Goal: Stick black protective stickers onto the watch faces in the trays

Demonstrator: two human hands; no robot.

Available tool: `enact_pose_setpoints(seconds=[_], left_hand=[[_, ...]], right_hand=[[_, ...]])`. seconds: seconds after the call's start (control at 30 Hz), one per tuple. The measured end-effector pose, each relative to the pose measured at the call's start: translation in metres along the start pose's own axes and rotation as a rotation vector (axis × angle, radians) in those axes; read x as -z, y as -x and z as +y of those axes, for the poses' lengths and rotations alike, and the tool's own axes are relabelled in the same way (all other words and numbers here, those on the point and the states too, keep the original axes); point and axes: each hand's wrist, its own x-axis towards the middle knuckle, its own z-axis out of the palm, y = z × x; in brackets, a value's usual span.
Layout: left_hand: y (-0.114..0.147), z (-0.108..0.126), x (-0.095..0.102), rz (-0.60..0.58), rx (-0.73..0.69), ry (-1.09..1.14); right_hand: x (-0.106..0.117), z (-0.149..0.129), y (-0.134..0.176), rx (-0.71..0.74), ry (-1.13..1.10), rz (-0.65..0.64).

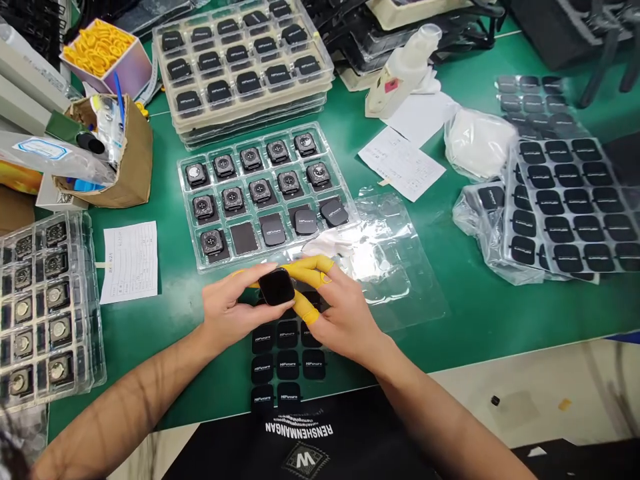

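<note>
Both hands [290,303] pinch the black watch face [276,287] between their fingertips.

Clearly an electronics assembly workshop, a smartwatch line by the look of it. Green anti-static bench mat [475,313] underfoot of everything; clear blister trays [265,193] of bare watch bodies in rows, more stacked behind [245,63] and at the left edge [45,307]. Sheets of black screen protector films [575,207] to the right, printed work slips [131,261] lying flat, a box of yellow finger cots [103,50], a pale glue gun [403,70] at the back.
</note>
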Motion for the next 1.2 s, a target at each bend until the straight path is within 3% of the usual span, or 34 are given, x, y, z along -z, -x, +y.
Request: enact_pose_setpoints(seconds=[0.1,0.2,0.3,0.4,0.47,0.57,0.67,0.77,0.9,1.0,1.1,1.2], left_hand=[[0.000,0.000,0.000,0.050,0.064,0.070],[-0.004,-0.002,0.000,0.075,0.243,0.185],[-0.008,-0.008,-0.002,0.109,0.358,0.279],[-0.011,-0.011,-0.003,0.148,0.373,0.324],[-0.010,-0.010,-0.004,0.136,0.350,0.321],[-0.008,-0.006,-0.004,0.104,0.286,0.313],[-0.006,-0.004,-0.004,0.113,0.272,0.298],[-0.003,-0.005,-0.005,0.112,0.243,0.248],[-0.003,-0.009,-0.003,0.096,0.044,0.169],[-0.006,-0.013,-0.002,-0.014,-0.047,0.207],[-0.007,-0.017,-0.003,-0.123,-0.151,0.295],[-0.007,-0.017,-0.005,-0.169,-0.186,0.329]], right_hand=[[0.001,0.003,-0.001,-0.008,0.012,-0.022],[0.004,0.009,-0.003,-0.071,-0.008,0.040],[0.011,0.017,-0.006,-0.295,-0.209,0.081],[0.018,0.022,-0.010,-0.476,-0.458,0.007],[0.019,0.021,-0.012,-0.412,-0.340,0.006],[0.011,0.013,-0.013,-0.135,-0.044,0.044],[-0.003,0.002,-0.011,-0.036,-0.015,0.025],[-0.011,-0.004,-0.012,-0.208,-0.093,-0.014],[-0.007,-0.002,-0.019,-0.492,-0.354,-0.018],[0.002,0.003,-0.024,-0.544,-0.420,0.009],[0.010,0.004,-0.026,-0.577,-0.425,-0.073],[0.011,0.001,-0.027,-0.532,-0.378,-0.080]])
